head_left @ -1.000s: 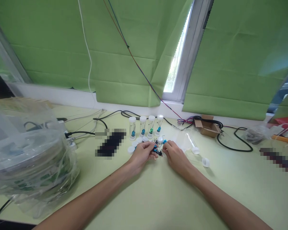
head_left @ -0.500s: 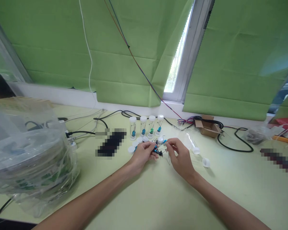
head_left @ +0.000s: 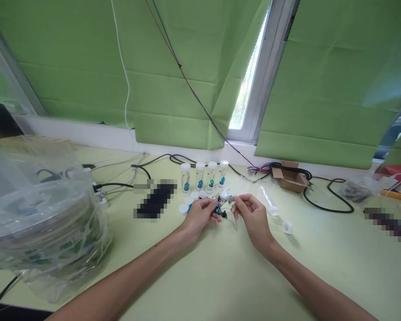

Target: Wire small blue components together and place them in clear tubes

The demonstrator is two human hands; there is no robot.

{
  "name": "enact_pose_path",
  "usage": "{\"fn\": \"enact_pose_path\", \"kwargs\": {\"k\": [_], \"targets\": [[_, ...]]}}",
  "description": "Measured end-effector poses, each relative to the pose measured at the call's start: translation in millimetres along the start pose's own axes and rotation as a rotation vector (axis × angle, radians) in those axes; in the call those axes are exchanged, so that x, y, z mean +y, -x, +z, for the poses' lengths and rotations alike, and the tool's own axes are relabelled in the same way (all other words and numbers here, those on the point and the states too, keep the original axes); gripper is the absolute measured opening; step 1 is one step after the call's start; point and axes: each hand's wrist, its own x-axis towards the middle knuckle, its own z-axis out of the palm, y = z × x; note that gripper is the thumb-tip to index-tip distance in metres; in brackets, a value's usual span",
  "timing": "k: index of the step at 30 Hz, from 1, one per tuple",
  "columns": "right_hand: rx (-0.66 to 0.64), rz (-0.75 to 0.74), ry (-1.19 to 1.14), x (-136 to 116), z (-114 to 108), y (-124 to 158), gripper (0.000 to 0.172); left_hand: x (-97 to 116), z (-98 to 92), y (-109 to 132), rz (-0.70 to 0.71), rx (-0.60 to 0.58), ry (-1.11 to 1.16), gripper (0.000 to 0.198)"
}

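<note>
My left hand [head_left: 200, 216] is closed in a pinch on a small blue part with thin metal wire [head_left: 217, 207]; the fingers partly cover it. A small black piece [head_left: 224, 214] sits just beside those fingertips. Across from it, my right hand [head_left: 253, 217] has its thumb and fingers pinched near thin wire ends, one bent wire [head_left: 236, 225] pointing down below them. What exactly it grips is too small to make out. Behind the hands lie more blue and black parts with wires. White caps [head_left: 183, 209] are to the left of this pile.
Several clear white-capped tubes [head_left: 186, 179] stand in a row behind the hands, each with a coloured part inside. To the right lie an open tube [head_left: 269, 201], a loose cap [head_left: 287, 227] and a cardboard box [head_left: 290, 182]. Plastic-wrapped reels [head_left: 47, 223] fill the left side.
My right hand's fingers have shifted, the index finger now reaching further left toward my left fingertips. My left hand keeps its pinch in nearly the same place.
</note>
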Motion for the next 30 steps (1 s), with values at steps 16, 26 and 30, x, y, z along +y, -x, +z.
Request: {"fn": "enact_pose_path", "kwargs": {"k": [16, 26, 30], "targets": [[-0.125, -0.071, 0.023, -4.3, 0.3, 2.8, 0.019, 2.6, 1.5, 2.2, -0.024, -0.002, 0.052, 0.015], [-0.161, -0.099, 0.063, -2.7, 0.6, 4.4, 0.019, 5.1, 2.3, 2.6, -0.03, 0.009, 0.06, 0.017], [-0.16, -0.109, 0.063, -2.7, -0.2, 5.5, 0.019, 4.4, 2.3, 2.1, -0.026, 0.015, 0.062, 0.018]]}}
